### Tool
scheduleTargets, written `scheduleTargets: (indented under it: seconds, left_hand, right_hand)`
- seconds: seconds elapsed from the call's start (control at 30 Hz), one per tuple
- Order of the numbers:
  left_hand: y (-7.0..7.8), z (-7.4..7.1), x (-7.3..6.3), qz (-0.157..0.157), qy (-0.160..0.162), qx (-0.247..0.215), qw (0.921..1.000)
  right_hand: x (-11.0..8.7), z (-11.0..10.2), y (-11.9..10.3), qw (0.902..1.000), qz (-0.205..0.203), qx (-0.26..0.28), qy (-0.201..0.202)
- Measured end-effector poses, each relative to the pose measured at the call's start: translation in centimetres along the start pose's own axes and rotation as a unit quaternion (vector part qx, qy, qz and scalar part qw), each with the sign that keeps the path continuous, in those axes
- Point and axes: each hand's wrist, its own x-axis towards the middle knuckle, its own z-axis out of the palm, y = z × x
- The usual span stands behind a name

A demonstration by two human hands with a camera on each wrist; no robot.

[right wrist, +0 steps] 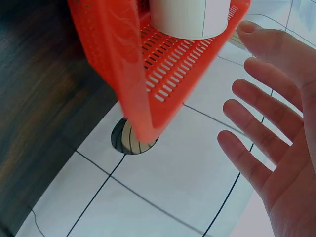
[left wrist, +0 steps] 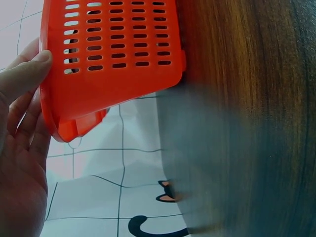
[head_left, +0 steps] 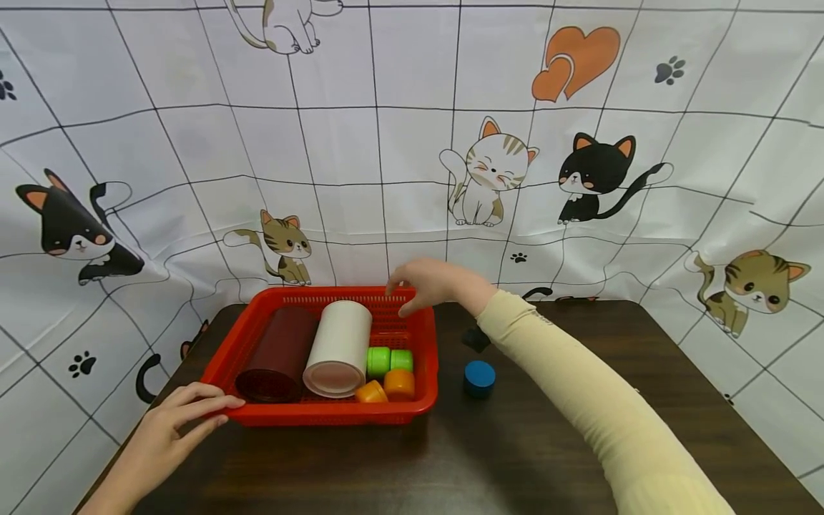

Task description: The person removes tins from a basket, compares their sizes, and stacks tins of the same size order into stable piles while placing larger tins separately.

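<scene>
A red plastic basket (head_left: 328, 413) stands on the table. My left hand (head_left: 174, 429) pinches the rim at its near left corner; in the left wrist view the thumb (left wrist: 29, 71) lies on the rim's edge, the fingers on the other side. Inside lie a dark maroon cylinder (head_left: 281, 350), a white cylinder (head_left: 341, 343), two green caps (head_left: 378, 363) and two orange caps (head_left: 399, 385). My right hand (head_left: 431, 282) hovers over the basket's far right corner, holding nothing. In the right wrist view its fingers (right wrist: 256, 123) are spread, apart from the rim.
On the dark wooden table (head_left: 547, 458), right of the basket, are a blue cap (head_left: 479, 375) and, farther back, a small black object (head_left: 476, 338), partly behind the right sleeve. A white cat-print sheet (head_left: 412, 143) hangs behind the table and along its sides.
</scene>
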Motion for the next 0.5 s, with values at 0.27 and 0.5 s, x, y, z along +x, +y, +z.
scheduleTargets:
  seconds: [0.27,0.5]
  left_hand:
    - [0.1,-0.1,0.0,-0.005,0.0,0.003,1.0]
    - [0.3,-0.1,0.1,-0.002,-0.001,-0.001,1.0]
  right_hand:
    - [2.6,0.7,-1.6,0.9967,0.032,-0.054,-0.051]
    - [3.5,2.5,-2.0,0.9959,0.027,-0.024,-0.083]
